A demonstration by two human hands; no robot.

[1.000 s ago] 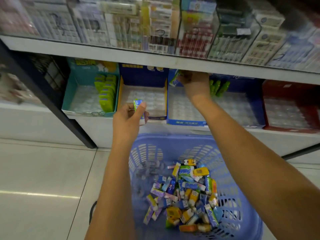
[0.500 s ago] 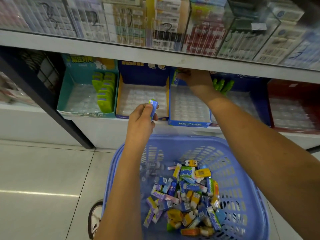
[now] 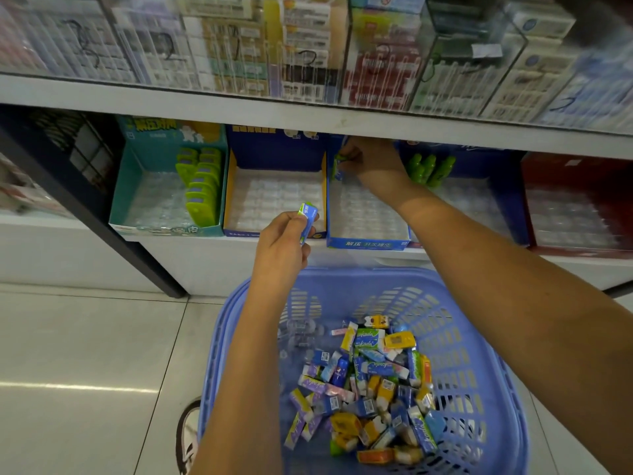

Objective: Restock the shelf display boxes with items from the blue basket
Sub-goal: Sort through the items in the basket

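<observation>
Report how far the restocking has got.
Done: little. The teal box holds some green items; the yellow-edged box looks empty. In hand: right hand holds a packet at the blue box's back; left hand holds a second packet. Left: a pile in the basket.

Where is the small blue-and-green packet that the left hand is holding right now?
Head view, just left of centre: the left hand pinches the packet in front of the yellow-lined display box's front right corner, above the blue basket's far rim.
</observation>
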